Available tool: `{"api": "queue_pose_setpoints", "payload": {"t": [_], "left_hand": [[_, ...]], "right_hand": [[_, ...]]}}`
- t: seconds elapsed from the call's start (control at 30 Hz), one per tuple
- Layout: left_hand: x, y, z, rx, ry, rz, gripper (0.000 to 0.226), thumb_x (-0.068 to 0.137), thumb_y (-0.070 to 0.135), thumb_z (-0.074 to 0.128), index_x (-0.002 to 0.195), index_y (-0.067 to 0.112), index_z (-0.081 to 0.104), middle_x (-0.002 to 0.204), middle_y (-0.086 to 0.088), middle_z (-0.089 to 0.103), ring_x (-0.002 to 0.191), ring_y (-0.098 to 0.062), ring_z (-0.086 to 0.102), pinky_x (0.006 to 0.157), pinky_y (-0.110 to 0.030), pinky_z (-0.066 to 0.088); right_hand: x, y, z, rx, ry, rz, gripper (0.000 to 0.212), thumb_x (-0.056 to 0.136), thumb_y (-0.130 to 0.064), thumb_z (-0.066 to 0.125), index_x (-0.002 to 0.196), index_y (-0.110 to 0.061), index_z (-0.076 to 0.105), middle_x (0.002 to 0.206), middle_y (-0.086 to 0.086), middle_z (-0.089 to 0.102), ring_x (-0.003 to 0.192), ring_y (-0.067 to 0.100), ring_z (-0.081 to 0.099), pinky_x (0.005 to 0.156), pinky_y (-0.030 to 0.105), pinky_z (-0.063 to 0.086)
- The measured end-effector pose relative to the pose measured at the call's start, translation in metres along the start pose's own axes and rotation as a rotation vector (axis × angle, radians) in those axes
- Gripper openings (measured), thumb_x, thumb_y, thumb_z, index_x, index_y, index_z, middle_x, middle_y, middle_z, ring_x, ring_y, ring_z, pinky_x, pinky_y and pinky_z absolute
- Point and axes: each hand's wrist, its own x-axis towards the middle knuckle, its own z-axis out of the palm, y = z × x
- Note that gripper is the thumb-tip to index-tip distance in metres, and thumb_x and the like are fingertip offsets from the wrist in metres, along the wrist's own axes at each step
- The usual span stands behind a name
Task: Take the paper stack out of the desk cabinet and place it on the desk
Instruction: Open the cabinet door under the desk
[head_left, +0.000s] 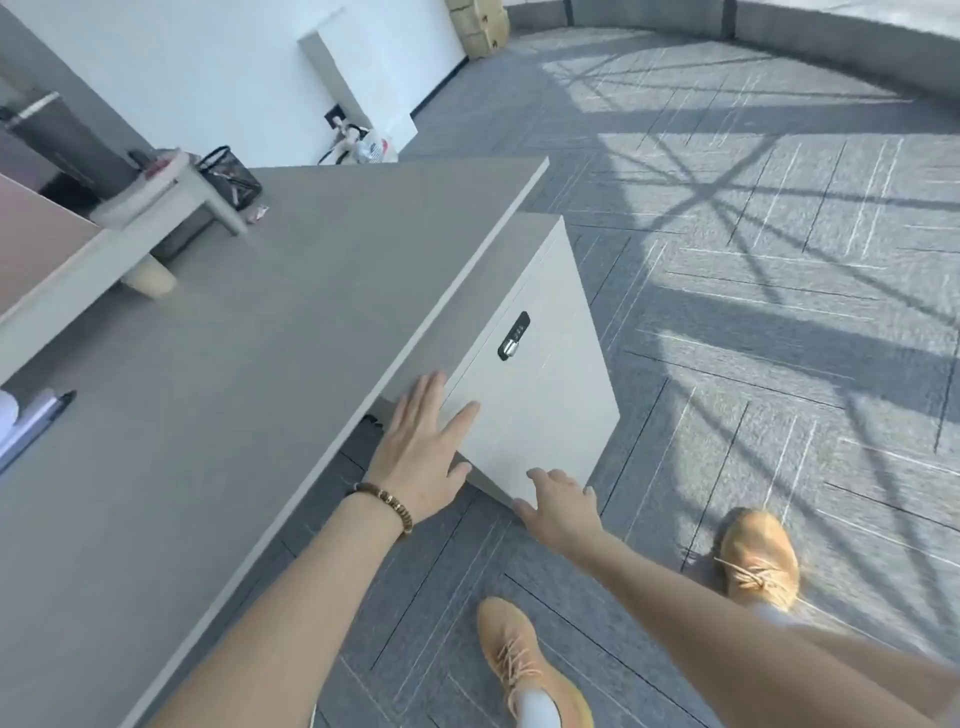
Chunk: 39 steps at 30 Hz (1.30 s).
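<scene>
A pale grey desk cabinet (540, 374) stands under the right end of the grey desk (218, 364). Its door has a black combination lock (513, 335) near the top. My left hand (423, 452) lies flat, fingers spread, against the door's near upper edge just below the desk's rim. My right hand (558, 506) curls its fingers around the door's lower near corner. I cannot tell whether the door is ajar. No paper stack is visible; the cabinet's inside is hidden.
A pen and papers (31, 426) lie at the desk's left edge. A raised shelf (156, 208) with a cup and a mesh basket (231, 174) sits at the back. My two orange shoes (524, 670) stand on grey carpet tiles.
</scene>
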Motion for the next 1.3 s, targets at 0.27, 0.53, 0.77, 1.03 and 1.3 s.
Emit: {"api": "queue_pose_setpoints", "payload": {"t": [0.27, 0.53, 0.77, 1.03, 1.3], "left_hand": [[0.041, -0.022, 0.008, 0.128, -0.023, -0.014, 0.093, 0.083, 0.044, 0.068, 0.153, 0.035, 0.009, 0.161, -0.024, -0.018, 0.149, -0.044, -0.01, 0.12, -0.055, 0.002], [0.061, -0.033, 0.016, 0.056, -0.034, 0.003, 0.104, 0.08, 0.032, 0.076, 0.15, 0.05, 0.001, 0.158, -0.017, -0.031, 0.147, -0.039, -0.025, 0.111, -0.047, -0.015], [0.061, -0.032, 0.017, 0.079, -0.014, -0.01, 0.106, 0.075, 0.035, 0.081, 0.151, 0.049, 0.008, 0.161, -0.019, -0.022, 0.149, -0.041, -0.017, 0.118, -0.051, -0.005], [0.06, -0.03, 0.016, 0.084, -0.015, -0.026, 0.104, 0.076, 0.036, 0.079, 0.15, 0.049, 0.008, 0.161, -0.017, -0.022, 0.149, -0.039, -0.018, 0.119, -0.052, -0.003], [0.058, -0.025, 0.009, 0.088, -0.051, -0.06, 0.105, 0.077, 0.034, 0.079, 0.15, 0.05, 0.005, 0.161, -0.016, -0.023, 0.149, -0.038, -0.018, 0.119, -0.053, -0.002]], "right_hand": [[0.04, -0.007, 0.03, 0.418, 0.184, 0.043, 0.091, 0.087, -0.04, 0.066, 0.155, -0.017, 0.01, 0.159, 0.015, 0.022, 0.142, 0.035, 0.035, 0.108, 0.048, 0.042], [0.063, -0.011, 0.05, 0.462, 0.274, -0.135, 0.102, 0.082, -0.035, 0.068, 0.158, -0.016, 0.001, 0.163, 0.014, 0.009, 0.153, 0.029, 0.012, 0.119, 0.047, 0.029], [0.073, -0.024, 0.051, 0.421, 0.332, -0.105, 0.117, 0.077, -0.051, 0.07, 0.156, -0.011, -0.006, 0.165, 0.019, 0.002, 0.154, 0.029, -0.001, 0.123, 0.054, 0.012], [0.078, -0.025, 0.044, 0.38, 0.327, -0.075, 0.125, 0.065, -0.043, 0.077, 0.154, -0.017, -0.007, 0.164, 0.017, 0.006, 0.153, 0.027, 0.004, 0.123, 0.051, 0.013], [0.048, 0.019, 0.017, 0.254, 0.298, -0.158, 0.122, 0.061, -0.052, 0.065, 0.157, -0.017, -0.003, 0.166, 0.01, 0.011, 0.154, 0.023, 0.007, 0.122, 0.051, 0.019]]}}
